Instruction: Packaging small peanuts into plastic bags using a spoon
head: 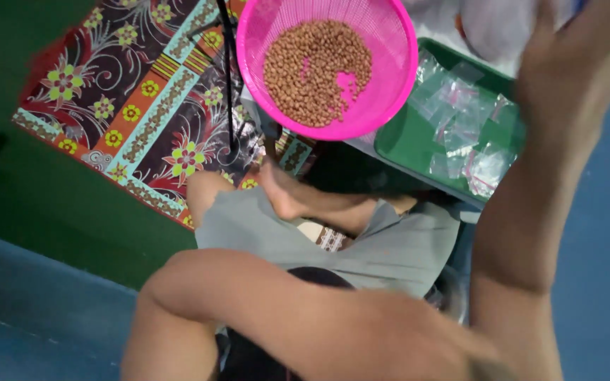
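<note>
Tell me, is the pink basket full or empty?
Partly full: brown nuts cover the bottom of the pink basket, with its walls bare above them.

The pink basket [390,42] is shiny plastic mesh, full of matt brown nuts [317,70]. The green tray [407,137] looks like smooth plastic. Its little bags [471,127] are clear, crinkly plastic. The flowered mat [135,106] and grey shorts [390,247] are soft cloth.

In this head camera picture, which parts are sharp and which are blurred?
Head view: the pink basket of brown nuts and the patterned mat are fairly sharp; the raised right hand is smeared by motion blur; the near forearm is soft, too close to the lens.
</note>
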